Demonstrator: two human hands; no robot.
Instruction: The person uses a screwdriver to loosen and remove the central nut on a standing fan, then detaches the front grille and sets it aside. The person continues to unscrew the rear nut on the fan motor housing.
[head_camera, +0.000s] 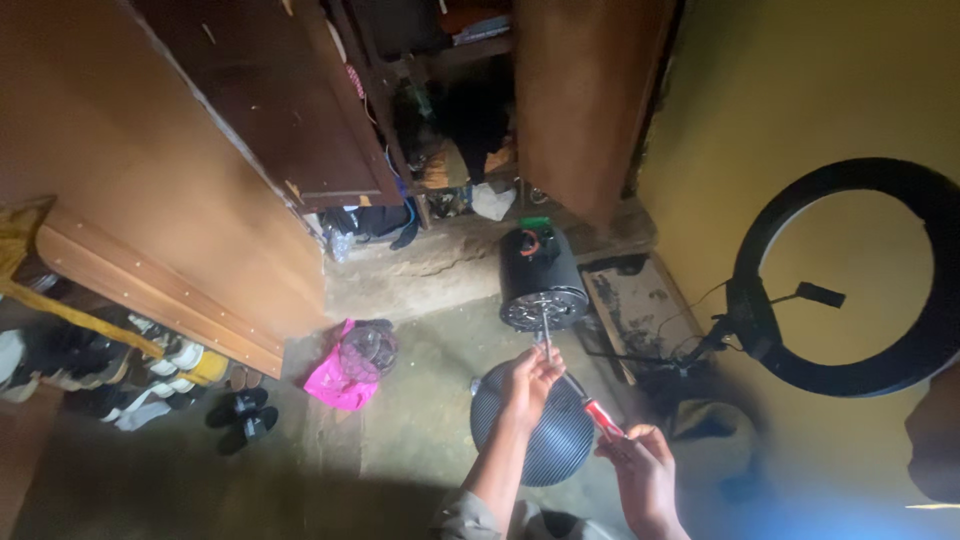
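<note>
The person's left hand (531, 375) is closed around the thin metal shaft (545, 325) that sticks out of a black fan motor (541, 278), which stands on the floor near the step below the wardrobe. The right hand (640, 458) is wrapped round the red handle of a screwdriver (592, 403), whose blade runs up toward the left hand and the shaft. The risk here looks like a slip: the blade points at the fingers (548, 362) of the left hand, so if the tip jumps off its seat it could jab them. The motor rests on nothing but its own housing and could tip or roll if pushed sideways. The light is dim, which makes small parts hard to see. A round dark fan grille (555, 440) lies on the floor just under the hands, and a loose screw could fall through it. The floor (420, 420) is bare, rough concrete, cracked near the step. Around it are an open brown wardrobe (300, 120) stuffed with clothes, a pink bag (340, 380), black sandals (240, 415), a row of shoes (120, 370) and a ring light (850, 275) against a yellow wall (800, 90).
</note>
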